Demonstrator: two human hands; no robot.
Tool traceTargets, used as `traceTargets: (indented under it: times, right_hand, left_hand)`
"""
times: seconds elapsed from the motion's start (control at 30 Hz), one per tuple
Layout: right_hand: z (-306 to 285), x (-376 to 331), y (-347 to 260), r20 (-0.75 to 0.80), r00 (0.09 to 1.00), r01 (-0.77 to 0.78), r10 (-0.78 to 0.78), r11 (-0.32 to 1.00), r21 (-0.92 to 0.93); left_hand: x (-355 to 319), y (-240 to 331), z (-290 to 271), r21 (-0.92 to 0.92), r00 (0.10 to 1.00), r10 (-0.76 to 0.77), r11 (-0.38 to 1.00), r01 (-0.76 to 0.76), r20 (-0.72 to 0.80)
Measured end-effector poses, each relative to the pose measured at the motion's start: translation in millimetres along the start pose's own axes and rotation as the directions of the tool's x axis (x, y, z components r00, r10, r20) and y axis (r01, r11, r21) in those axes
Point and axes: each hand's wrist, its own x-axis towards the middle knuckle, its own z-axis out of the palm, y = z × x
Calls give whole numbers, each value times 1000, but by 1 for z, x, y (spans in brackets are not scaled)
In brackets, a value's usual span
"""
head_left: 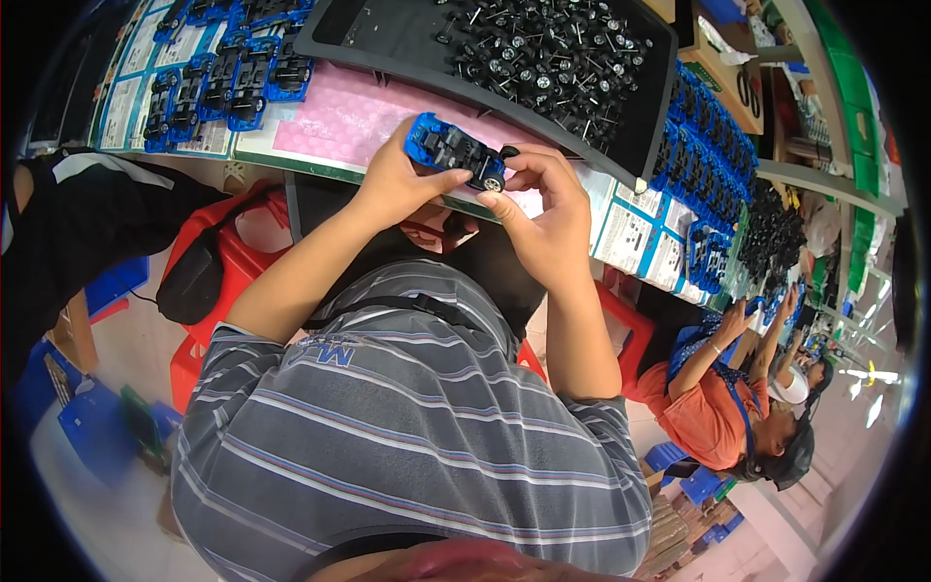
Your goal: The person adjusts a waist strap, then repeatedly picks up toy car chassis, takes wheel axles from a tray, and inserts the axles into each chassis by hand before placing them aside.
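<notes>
My left hand (396,182) is closed around a blue toy car (454,153), which is turned so that its black underside faces up. The thumb presses on the underside near the car's right end. At that end sits a wheel axle (494,182) with black tyres and silver hubs. My right hand (553,202) pinches at this axle, thumb at the near wheel and fingertips by the far one. Whether the axle is seated in the chassis cannot be made out.
Beyond my hands stands a black tray (341,44) with many loose wheel axles (543,58). Pink bubble wrap (335,121) lies before it. Rows of blue car bodies stand at the left (228,82) and right (703,141). A person in orange (703,417) works farther right.
</notes>
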Motion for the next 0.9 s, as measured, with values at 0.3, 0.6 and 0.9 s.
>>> traceTargets:
  times: [0.3, 0.6, 0.9]
  right_hand:
    - [-2, -2, -8, 64, 996, 69, -63, 993, -96]
    - [11, -7, -15, -205, 949, 216, -238, 968, -124]
    - [22, -11, -17, -56, 996, 63, -63, 998, -8]
  left_hand:
    - [-41, 44, 9, 56, 948, 292, 956, -287, -127]
    - [-40, 44, 11, -401, 999, 19, 916, 0, 43]
    - [-38, 39, 17, -396, 999, 12, 918, 6, 45]
